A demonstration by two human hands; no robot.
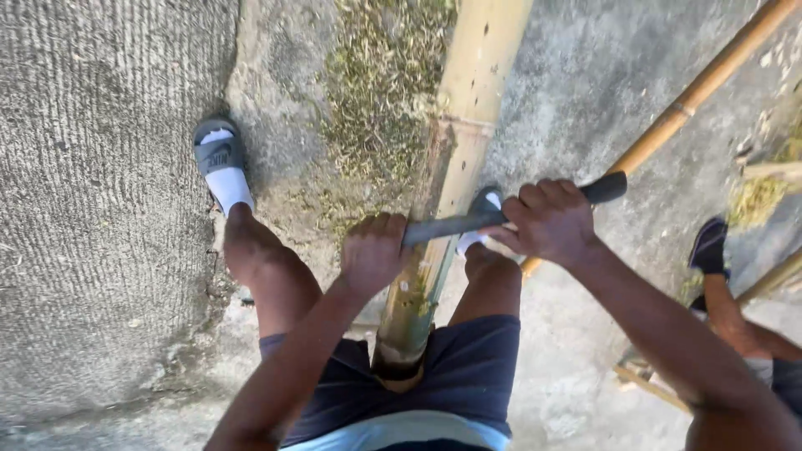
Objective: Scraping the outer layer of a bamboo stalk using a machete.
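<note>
A thick pale bamboo pole (pixel 472 100) runs from between my legs up to the top of the view. A long dark blade (pixel 455 224) lies crosswise on the pole. My left hand (pixel 372 250) is shut on the blade's left end, at the pole's left side. My right hand (pixel 551 219) grips the black handle (pixel 606 189) on the pole's right side. The pole's near end is hidden behind my shorts.
My feet in grey slides (pixel 219 154) stand on rough concrete on either side of the pole. Bamboo shavings (pixel 384 83) litter the ground left of the pole. A thinner bamboo pole (pixel 710 79) lies at the right. Another person's leg and dark sandal (pixel 710 246) are at the right edge.
</note>
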